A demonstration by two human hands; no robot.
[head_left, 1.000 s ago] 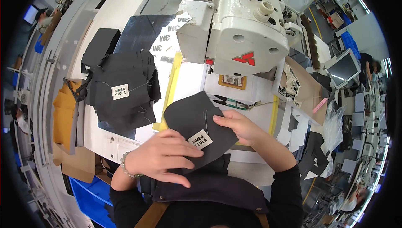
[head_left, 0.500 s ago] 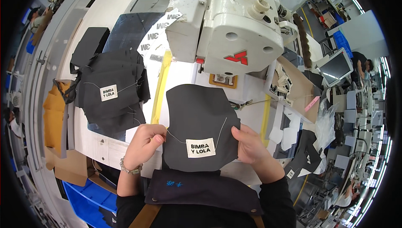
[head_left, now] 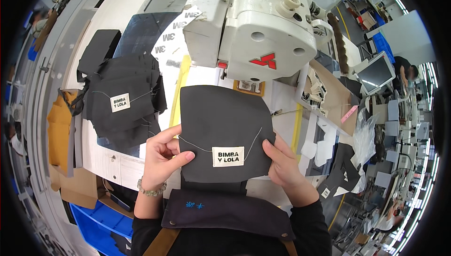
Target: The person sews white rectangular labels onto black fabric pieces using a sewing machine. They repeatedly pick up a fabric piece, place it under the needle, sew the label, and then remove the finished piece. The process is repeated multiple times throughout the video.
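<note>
A dark grey flat piece (head_left: 225,110) is held up between my hands, with a cream printed label (head_left: 228,156) on its lower middle and loose pale threads trailing from either side of the label. My left hand (head_left: 164,157) grips the piece's left edge with the thumb on the front. My right hand (head_left: 281,162) grips the right edge, thumb also in front. At the left lies a pile of similar dark pieces (head_left: 124,122), the top one bearing the same kind of label. A white sewing machine (head_left: 263,30) stands just beyond the held piece.
An open cardboard box (head_left: 343,98) with small white pieces sits right, near white scraps and crumpled plastic (head_left: 364,138). Mustard material (head_left: 58,143) hangs at the bench's left; blue bins (head_left: 94,228) stand below. Yellow tape (head_left: 183,75) crosses the worktop. Co-workers (head_left: 401,75) are at neighbouring stations.
The held piece has turned from tilted to squarely upright and risen a little. My left hand has moved off its face to its left edge; my right hand has slid down the right edge.
</note>
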